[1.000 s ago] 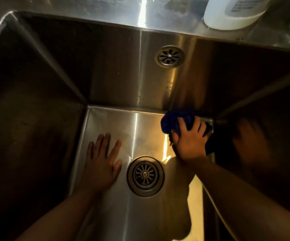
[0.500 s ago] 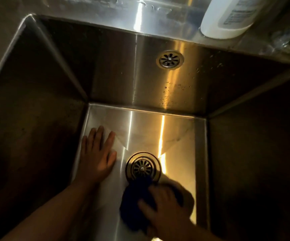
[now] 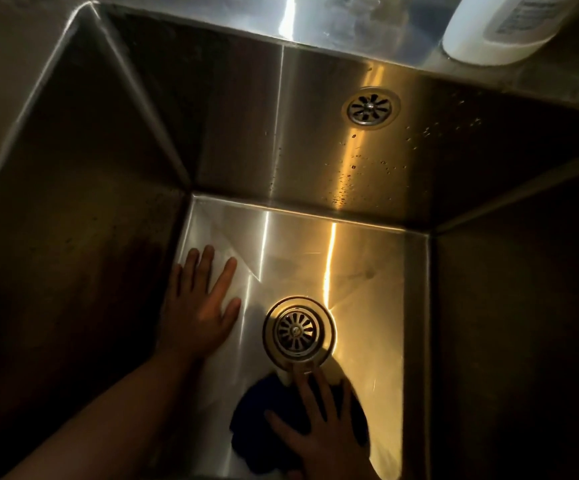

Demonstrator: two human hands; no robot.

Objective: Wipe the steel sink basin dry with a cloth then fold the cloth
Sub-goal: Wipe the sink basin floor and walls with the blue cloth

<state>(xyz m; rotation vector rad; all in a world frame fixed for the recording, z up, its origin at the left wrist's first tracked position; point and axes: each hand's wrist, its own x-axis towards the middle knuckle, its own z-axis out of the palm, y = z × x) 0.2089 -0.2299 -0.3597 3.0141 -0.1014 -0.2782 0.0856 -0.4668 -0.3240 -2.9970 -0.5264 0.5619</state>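
I have my right hand (image 3: 319, 434), fingers spread, pressing the dark blue cloth (image 3: 264, 420) flat on the sink basin (image 3: 367, 278) floor at 6 o'clock of the drain strainer (image 3: 296, 329). Left hand (image 3: 199, 306) braces flat, fingers spread. Droplets on the back wall (image 3: 367, 168) remain; I judge the wiping unfinished, the folding not yet begun.

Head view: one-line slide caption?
Right hand presses a dark blue cloth on the steel sink floor beside the drain; left hand rests flat.
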